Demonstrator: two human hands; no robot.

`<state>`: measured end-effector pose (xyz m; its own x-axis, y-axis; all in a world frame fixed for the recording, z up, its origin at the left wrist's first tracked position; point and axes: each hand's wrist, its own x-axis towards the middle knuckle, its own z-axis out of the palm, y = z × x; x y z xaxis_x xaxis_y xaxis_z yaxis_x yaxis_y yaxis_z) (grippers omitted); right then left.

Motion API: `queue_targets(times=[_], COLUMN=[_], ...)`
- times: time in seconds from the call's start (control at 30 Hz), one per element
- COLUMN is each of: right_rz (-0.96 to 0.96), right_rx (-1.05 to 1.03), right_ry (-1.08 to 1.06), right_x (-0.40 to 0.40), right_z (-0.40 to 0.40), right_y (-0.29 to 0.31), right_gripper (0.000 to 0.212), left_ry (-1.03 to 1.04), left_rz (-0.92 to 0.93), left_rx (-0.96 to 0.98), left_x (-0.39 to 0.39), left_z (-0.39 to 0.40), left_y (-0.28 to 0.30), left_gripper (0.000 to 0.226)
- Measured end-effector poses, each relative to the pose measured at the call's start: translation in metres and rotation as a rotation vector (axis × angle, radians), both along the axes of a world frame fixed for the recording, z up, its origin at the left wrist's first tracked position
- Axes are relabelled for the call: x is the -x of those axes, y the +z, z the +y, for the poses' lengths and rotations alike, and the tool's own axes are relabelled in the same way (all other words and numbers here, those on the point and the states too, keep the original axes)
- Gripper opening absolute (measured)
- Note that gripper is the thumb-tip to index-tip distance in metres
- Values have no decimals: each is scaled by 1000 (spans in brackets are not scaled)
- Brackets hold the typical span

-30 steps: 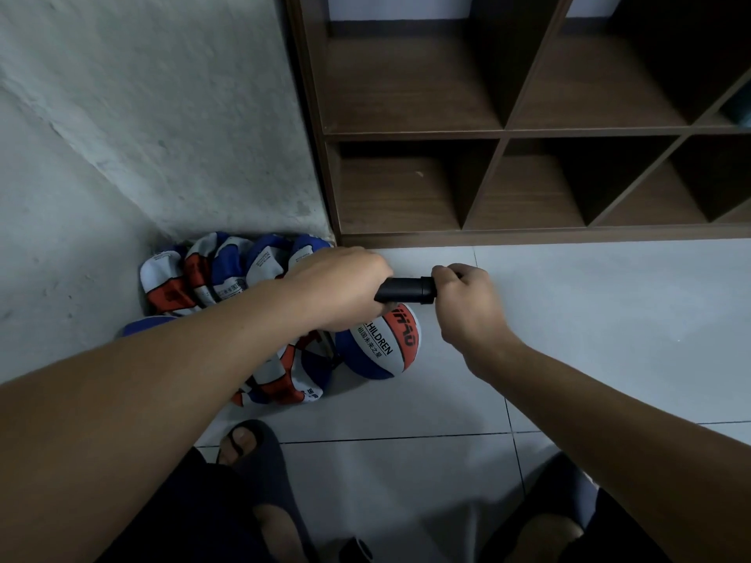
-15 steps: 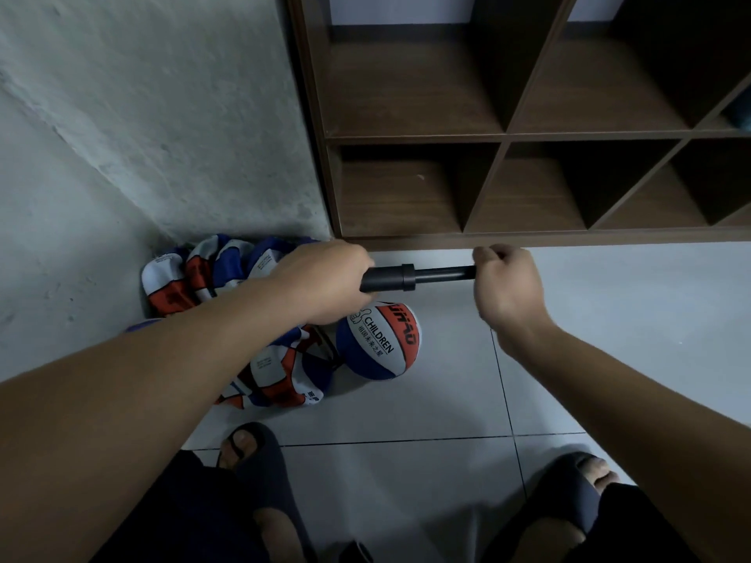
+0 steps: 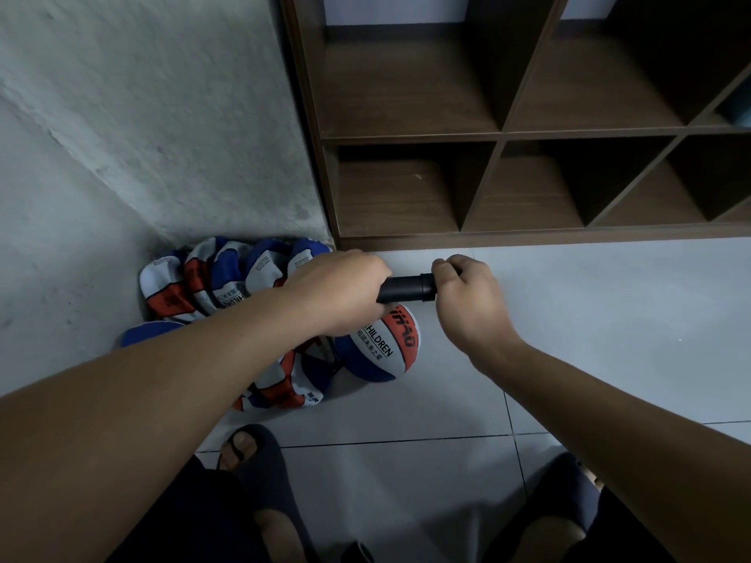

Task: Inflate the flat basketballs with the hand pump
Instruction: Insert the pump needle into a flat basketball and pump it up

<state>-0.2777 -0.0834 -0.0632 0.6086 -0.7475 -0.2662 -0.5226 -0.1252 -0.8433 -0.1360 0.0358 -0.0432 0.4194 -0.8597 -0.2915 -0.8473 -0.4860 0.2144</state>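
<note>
I am seeing the right hand (image 3: 467,302) driving the handle back in against the pump (image 3: 406,289), rod now hidden. The left hand (image 3: 345,294) is clenching the barrel to brace it above the ball (image 3: 382,343) on the floor (image 3: 569,319).

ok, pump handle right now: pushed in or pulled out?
Pushed in. The right hand sits against the end of the black pump, with no rod showing; the left hand grips its other end.
</note>
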Motion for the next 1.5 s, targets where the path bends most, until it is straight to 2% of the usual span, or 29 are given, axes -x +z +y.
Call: queue_targets(times=[0.13, 0.27, 0.4, 0.5, 0.6, 0.97, 1.07, 1.2, 1.27, 1.5], right_rz=[-17, 9, -41, -46, -34, -42, -34, -13, 56, 91], right_rx=[-16, 2, -50, -36, 40, 9, -84, -489, -588, -226], right_ry=[33, -94, -190, -221, -202, -63, -82, -131, -81, -80], right_x=[2, 7, 12, 9, 7, 4, 0, -3, -1, 12], right_z=[-2, -30, -54, -50, -31, 14, 11, 2, -2, -69], right_y=[1, 12, 13, 16, 16, 15, 10, -3, -9, -9], right_gripper=[34, 36, 24, 29, 38, 29, 26, 19, 19, 39], left_ry=[-15, 43, 69, 69, 43, 18, 3, -25, -54, 66], left_rz=[7, 19, 8, -3, -13, 9, -29, -57, -91, -75], left_rx=[9, 21, 45, 47, 58, 25, 37, 11, -5, -8], left_x=[-4, -27, -46, -46, -35, -1, -5, -5, -4, -44], left_z=[2, 10, 16, 15, 11, -1, 1, 3, 3, 20], left_y=[-2, 1, 4, 5, 6, -3, -3, -4, -8, -5], left_gripper=[26, 26, 25, 24, 27, 24, 23, 21, 22, 19])
